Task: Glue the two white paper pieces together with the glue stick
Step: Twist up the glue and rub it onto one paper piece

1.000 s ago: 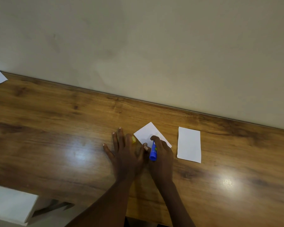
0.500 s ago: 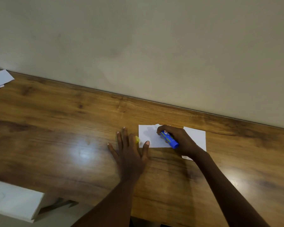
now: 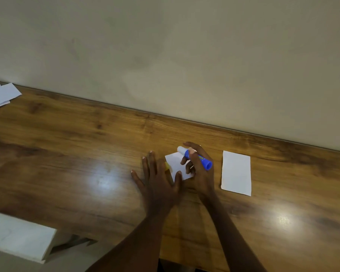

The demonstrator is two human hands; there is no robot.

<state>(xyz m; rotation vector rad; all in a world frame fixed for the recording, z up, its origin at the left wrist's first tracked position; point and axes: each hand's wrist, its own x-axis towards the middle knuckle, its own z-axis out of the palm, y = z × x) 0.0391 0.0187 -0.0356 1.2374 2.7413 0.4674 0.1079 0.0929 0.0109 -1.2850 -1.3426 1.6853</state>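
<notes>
So, at this moment:

Left hand: the left hand lay flat on the wooden table, fingers spread, gripping nothing; its thumb pressed the near edge of the nearer paper piece.
Right hand: the right hand was curled around the glue stick, its lower fingers touching the same paper.
Glue stick: blue barrel, held slanted, its white glue end toward the wall over the paper's far edge (whether it touched the sheet could not be told).
Yellow object: a small yellow thing showed just beside the left fingers, at the paper's left edge; what it was could not be told.
Second paper piece: one white sheet lay flat to the right, near the right hand but apart from it.
Counts: two white paper pieces near the hands, one glue stick.
Other papers: a few loose white sheets lay at the table's far left, by the wall.
Containers: a white box-like block sat at the lower left; its contents were not visible.
</notes>
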